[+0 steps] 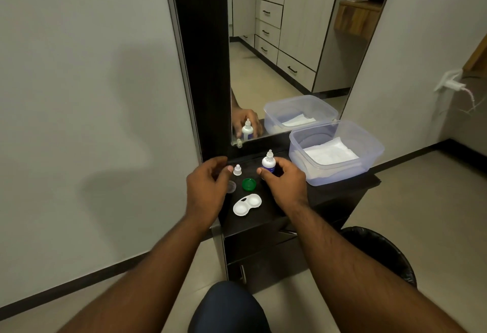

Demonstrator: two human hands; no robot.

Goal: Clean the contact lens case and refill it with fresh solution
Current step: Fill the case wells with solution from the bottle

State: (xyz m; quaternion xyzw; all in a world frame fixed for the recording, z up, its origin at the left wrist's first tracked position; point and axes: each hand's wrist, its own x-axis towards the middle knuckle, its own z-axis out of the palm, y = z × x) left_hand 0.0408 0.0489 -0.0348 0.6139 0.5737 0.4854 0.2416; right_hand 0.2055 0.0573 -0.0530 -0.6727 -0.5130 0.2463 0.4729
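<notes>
A white contact lens case [247,204] lies open on the dark dresser top [266,223], both wells uncovered. A green lid [249,184] rests just behind it. A clear lid [232,186] sits to the left, partly hidden by my left hand [207,190]. My left hand hovers with its fingers apart beside a small white bottle cap [237,170]. My right hand [286,182] wraps around the uncapped solution bottle [268,163], which stands upright with its nozzle up.
A clear plastic tub [369,145] with white tissue inside stands at the right of the dresser top. A mirror [284,43] rises behind. A black-lined bin [382,253] sits on the floor at the right. My knee [226,306] is below the dresser.
</notes>
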